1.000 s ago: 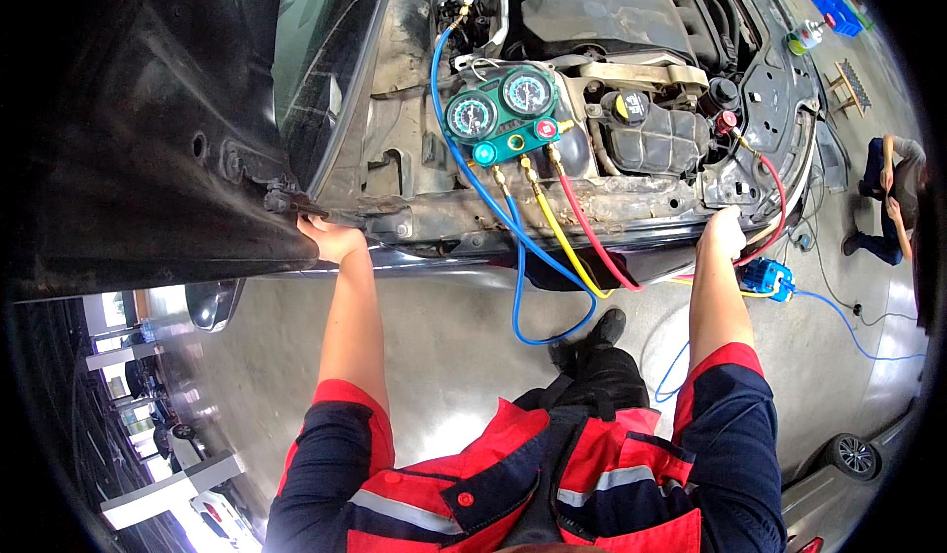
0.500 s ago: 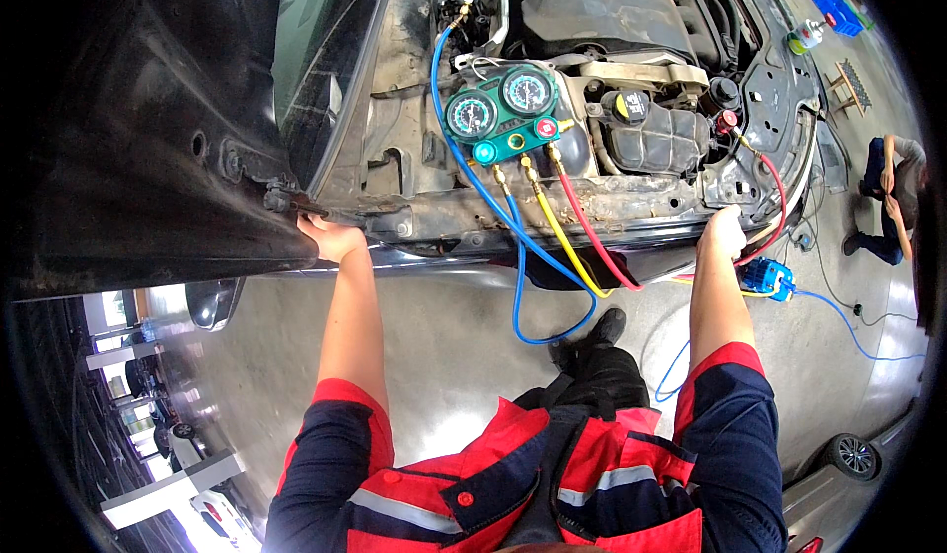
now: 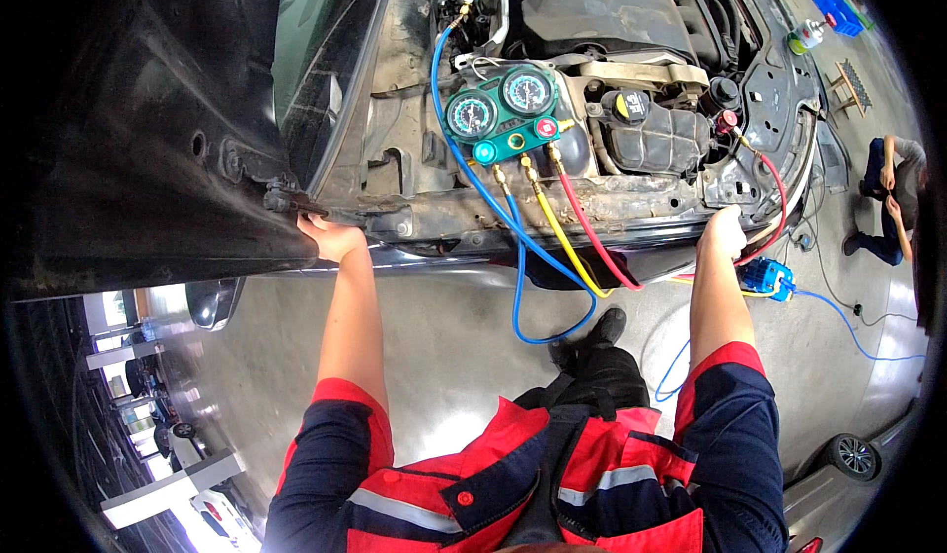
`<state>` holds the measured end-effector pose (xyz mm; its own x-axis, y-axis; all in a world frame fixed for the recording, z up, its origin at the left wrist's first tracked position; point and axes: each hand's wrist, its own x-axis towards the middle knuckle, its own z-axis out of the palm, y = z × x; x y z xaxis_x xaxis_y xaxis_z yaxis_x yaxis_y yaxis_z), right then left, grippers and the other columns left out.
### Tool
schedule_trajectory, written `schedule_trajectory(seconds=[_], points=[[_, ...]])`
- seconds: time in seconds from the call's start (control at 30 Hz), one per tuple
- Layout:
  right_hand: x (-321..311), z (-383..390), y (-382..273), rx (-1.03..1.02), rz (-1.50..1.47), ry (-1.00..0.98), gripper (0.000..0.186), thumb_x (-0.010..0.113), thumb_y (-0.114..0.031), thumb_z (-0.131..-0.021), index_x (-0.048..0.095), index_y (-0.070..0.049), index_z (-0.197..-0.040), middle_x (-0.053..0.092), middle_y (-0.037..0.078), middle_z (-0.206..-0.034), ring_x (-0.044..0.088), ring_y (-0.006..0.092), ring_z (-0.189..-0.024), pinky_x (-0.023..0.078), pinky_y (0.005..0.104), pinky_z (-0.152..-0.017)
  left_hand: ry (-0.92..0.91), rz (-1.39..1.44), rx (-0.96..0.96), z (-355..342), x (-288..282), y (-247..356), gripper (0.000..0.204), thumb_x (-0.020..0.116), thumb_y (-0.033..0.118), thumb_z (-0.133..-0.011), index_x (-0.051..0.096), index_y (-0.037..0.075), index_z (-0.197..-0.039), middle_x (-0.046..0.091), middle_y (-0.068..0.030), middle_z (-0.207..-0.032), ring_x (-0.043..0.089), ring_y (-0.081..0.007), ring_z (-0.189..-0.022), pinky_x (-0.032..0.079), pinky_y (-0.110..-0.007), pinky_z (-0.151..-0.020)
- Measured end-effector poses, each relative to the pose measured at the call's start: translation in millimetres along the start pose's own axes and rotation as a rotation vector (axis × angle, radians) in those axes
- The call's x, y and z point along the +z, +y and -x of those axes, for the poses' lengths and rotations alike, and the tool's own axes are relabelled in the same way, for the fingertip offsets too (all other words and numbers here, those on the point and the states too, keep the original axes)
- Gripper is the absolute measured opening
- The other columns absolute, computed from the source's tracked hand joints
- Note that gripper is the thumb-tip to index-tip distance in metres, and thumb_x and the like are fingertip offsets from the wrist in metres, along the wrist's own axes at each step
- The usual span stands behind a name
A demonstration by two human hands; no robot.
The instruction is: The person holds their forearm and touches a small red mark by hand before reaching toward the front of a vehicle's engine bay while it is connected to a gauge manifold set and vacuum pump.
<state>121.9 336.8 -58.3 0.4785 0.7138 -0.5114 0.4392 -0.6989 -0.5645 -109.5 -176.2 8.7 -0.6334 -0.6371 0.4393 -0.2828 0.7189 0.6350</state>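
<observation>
My left hand [image 3: 333,238] is closed over the car's fender edge [image 3: 449,245], close to the hinge end of the raised hood [image 3: 118,178]. Some of its fingers disappear beneath the hood's lower corner. Farther right, my right hand [image 3: 723,234] is bent round the same fender near the front, its fingertips hidden. Between the hands, a green manifold gauge set [image 3: 508,119] with two dials rests on the engine bay. From it hang a blue hose [image 3: 520,296], a yellow hose [image 3: 564,237] and a red hose [image 3: 592,227], draping over the fender.
A blue pump [image 3: 767,279] stands on the floor at right, with cables around it. Another person [image 3: 893,198] is low down at far right. The coolant tank [image 3: 653,144] and engine cover [image 3: 602,10] lie beyond the gauges. A parked car [image 3: 848,474] is at lower right.
</observation>
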Motion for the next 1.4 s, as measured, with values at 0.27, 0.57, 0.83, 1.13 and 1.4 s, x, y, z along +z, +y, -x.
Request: schedule_trajectory(seconds=[0.27, 0.57, 0.83, 1.13, 1.4], points=[[2.1, -3.4, 0.8, 0.012, -0.002, 0.001, 0.077, 0.056, -0.046, -0.079, 0.050, 0.013, -0.128, 0.047, 0.031, -0.136, 0.055, 0.0418, -0.119, 0.047, 0.0455, -0.100, 0.011, 0.042, 0.011, -1.7, 3.1, -5.3, 0.041, 0.038, 0.034, -0.102, 0.047, 0.014, -0.135, 0.055, -0.0209, -0.132, 0.054, -0.0434, -0.116, 0.042, -0.050, -0.097], [3.1, -3.5, 2.2, -0.004, -0.013, 0.000, 0.077, 0.056, -0.046, -0.079, 0.050, 0.013, -0.128, 0.047, 0.032, -0.136, 0.055, 0.0419, -0.118, 0.047, 0.0457, -0.100, 0.035, 0.005, 0.047, 2.3, -2.7, 1.8, 0.042, 0.036, 0.036, -0.101, 0.046, 0.015, -0.137, 0.054, -0.0201, -0.133, 0.053, -0.0432, -0.117, 0.041, -0.050, -0.098], [4.2, -5.2, 2.0, -0.004, 0.008, 0.007, 0.078, 0.057, -0.047, -0.080, 0.049, 0.014, -0.128, 0.046, 0.032, -0.136, 0.056, 0.0419, -0.117, 0.048, 0.0457, -0.098, -0.024, 0.016, -0.013, 0.0, -3.7, 1.0, 0.042, 0.035, 0.035, -0.102, 0.044, 0.017, -0.138, 0.054, -0.0192, -0.134, 0.054, -0.0428, -0.117, 0.041, -0.049, -0.099], [5.2, -5.0, 2.9, 0.000, 0.005, 0.008, 0.078, 0.056, -0.047, -0.079, 0.050, 0.013, -0.128, 0.047, 0.032, -0.135, 0.056, 0.0424, -0.117, 0.047, 0.0464, -0.099, 0.033, 0.000, 0.075, -4.4, 1.7, -10.4, 0.041, 0.037, 0.031, -0.102, 0.045, 0.012, -0.137, 0.053, -0.0205, -0.134, 0.053, -0.0429, -0.117, 0.041, -0.049, -0.098], [7.6, -10.2, 3.7, 0.009, -0.004, 0.051, 0.077, 0.056, -0.047, -0.079, 0.051, 0.014, -0.126, 0.048, 0.032, -0.134, 0.057, 0.0414, -0.116, 0.047, 0.0455, -0.098, -0.031, 0.015, 0.006, 5.1, -5.9, 10.5, 0.043, 0.037, 0.033, -0.101, 0.045, 0.012, -0.138, 0.052, -0.0214, -0.135, 0.051, -0.0434, -0.119, 0.040, -0.049, -0.100]])
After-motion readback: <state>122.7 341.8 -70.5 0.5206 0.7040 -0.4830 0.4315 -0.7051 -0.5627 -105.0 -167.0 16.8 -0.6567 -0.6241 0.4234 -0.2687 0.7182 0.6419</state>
